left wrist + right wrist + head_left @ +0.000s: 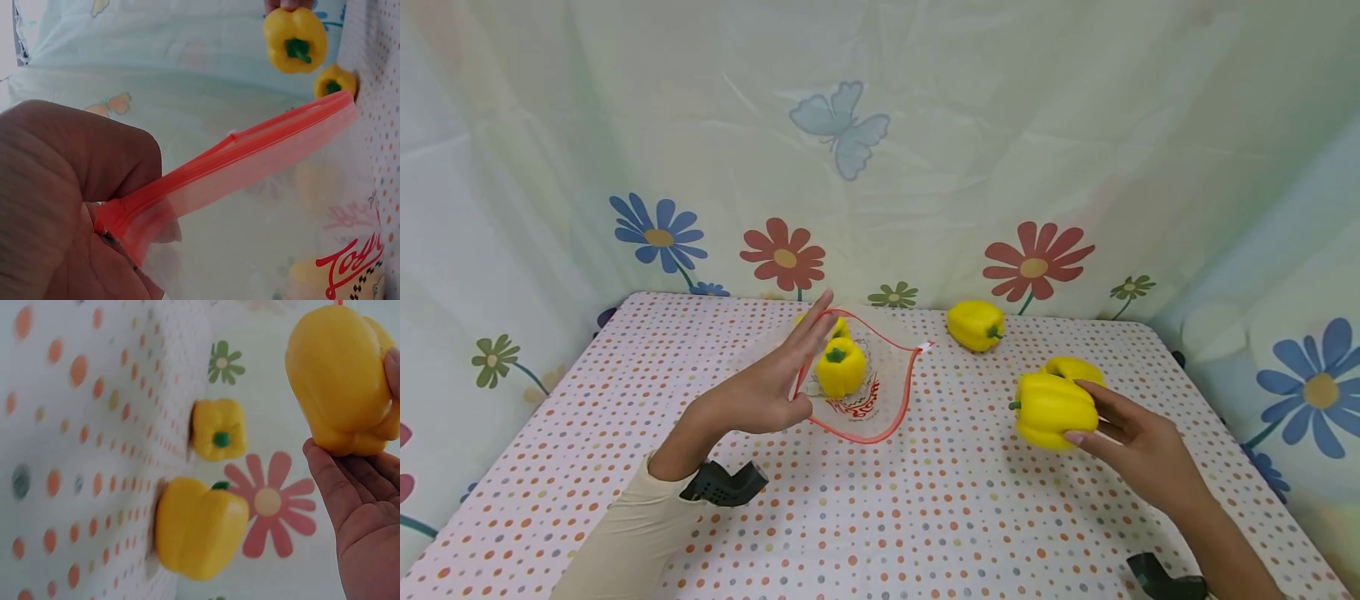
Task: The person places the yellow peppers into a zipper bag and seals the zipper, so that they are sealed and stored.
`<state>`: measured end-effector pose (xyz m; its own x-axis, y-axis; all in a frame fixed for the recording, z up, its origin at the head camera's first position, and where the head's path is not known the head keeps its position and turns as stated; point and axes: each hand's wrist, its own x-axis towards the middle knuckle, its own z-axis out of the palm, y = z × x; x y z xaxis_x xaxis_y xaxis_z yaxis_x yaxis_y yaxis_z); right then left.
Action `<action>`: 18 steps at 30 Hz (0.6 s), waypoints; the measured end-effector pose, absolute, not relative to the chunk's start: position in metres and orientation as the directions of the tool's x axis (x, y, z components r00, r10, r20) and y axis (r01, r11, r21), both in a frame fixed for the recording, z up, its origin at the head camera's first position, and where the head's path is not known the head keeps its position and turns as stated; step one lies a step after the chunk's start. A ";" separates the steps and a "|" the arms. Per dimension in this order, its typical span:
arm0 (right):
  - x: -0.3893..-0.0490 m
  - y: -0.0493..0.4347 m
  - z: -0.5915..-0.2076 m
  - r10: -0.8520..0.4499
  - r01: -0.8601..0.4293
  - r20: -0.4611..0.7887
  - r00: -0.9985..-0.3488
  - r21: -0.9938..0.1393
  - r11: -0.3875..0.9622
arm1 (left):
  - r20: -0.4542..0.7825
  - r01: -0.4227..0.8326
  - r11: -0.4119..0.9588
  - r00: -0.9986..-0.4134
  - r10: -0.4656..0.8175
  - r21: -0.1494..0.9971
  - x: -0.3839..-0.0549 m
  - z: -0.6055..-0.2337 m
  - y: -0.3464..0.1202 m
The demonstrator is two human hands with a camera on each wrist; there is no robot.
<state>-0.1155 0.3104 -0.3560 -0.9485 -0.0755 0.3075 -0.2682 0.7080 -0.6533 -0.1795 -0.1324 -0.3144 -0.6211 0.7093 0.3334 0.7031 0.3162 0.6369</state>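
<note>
Right hand point(1138, 446) grips glossy lobed yellow pepper point(1051, 410); clear bag point(868, 379) nearby.

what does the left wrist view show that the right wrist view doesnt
Only the left wrist view shows the left hand pinching the red zip edge of the clear bag, with red print on the bag. Only the right wrist view shows the right hand up close and a third pepper lying on the table. Both show the held yellow pepper and the far pepper by the flowered curtain.
</note>
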 end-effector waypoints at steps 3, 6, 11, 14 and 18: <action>-0.115 0.302 -0.353 -0.111 -0.333 0.351 -0.930 -0.675 0.658 | 0.329 0.700 0.321 -0.624 0.709 0.637 -0.179 -0.314 -0.132; -0.116 0.295 -0.350 -0.147 -0.389 0.388 -0.910 -0.675 0.627 | 0.327 0.701 0.327 -0.625 0.709 0.634 -0.179 -0.313 -0.132; -0.118 0.282 -0.345 -0.176 -0.436 0.423 -0.889 -0.666 0.605 | 0.323 0.696 0.327 -0.630 0.706 0.640 -0.178 -0.313 -0.131; -0.118 0.276 -0.343 -0.192 -0.455 0.430 -0.882 -0.676 0.580 | 0.322 0.692 0.326 -0.632 0.705 0.644 -0.178 -0.313 -0.131; -0.120 0.265 -0.340 -0.213 -0.481 0.442 -0.872 -0.685 0.547 | 0.323 0.692 0.327 -0.632 0.704 0.643 -0.178 -0.313 -0.131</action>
